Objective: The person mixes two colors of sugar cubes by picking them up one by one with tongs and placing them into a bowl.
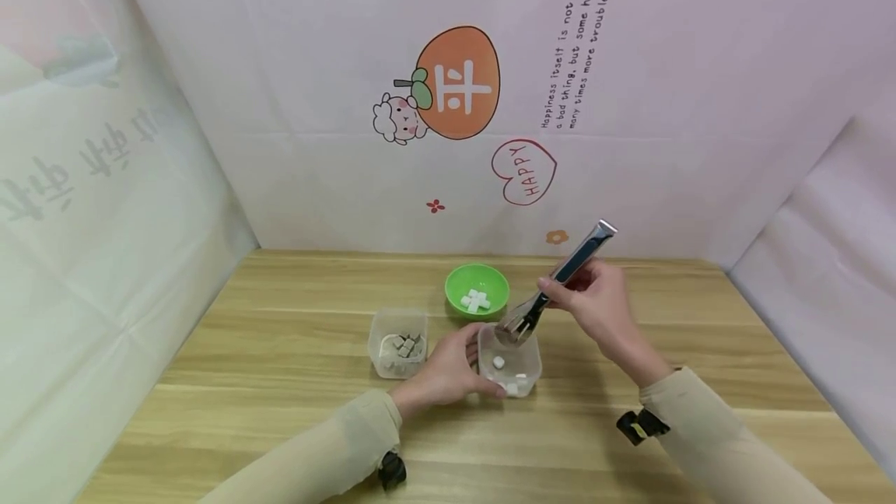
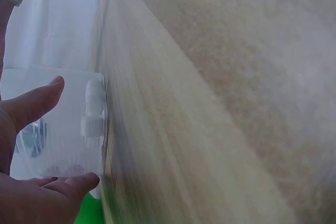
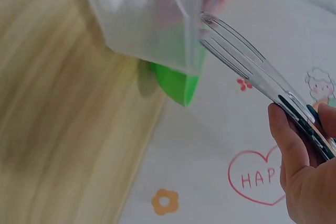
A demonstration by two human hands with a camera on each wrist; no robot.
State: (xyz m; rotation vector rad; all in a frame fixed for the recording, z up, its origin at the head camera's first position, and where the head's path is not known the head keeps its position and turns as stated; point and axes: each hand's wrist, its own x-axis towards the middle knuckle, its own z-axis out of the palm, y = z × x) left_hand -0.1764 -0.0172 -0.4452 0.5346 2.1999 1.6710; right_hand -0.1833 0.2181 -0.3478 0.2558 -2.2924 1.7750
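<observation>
My left hand (image 1: 448, 368) holds a translucent plastic tub (image 1: 535, 376) from its left side, the thumb at the front and the fingers behind. White cubes lie in the tub, and a few show through its wall in the left wrist view (image 2: 93, 124). My right hand (image 1: 595, 306) grips metal tongs (image 1: 575, 257) with dark handle panels, tilted with their heads down. Those slotted heads are at the tub's mouth near its back rim; whether they hold a cube I cannot tell. Behind the tub stands a green bowl (image 1: 456, 283) with several white cubes (image 1: 474, 301) in it.
A second translucent tub (image 1: 381, 325) with greyish cubes (image 1: 404, 345) stands to the left on the wood-grain table (image 1: 294, 411). A printed white sheet (image 1: 315, 177) rises behind the table's back edge, with pale sheets at both sides.
</observation>
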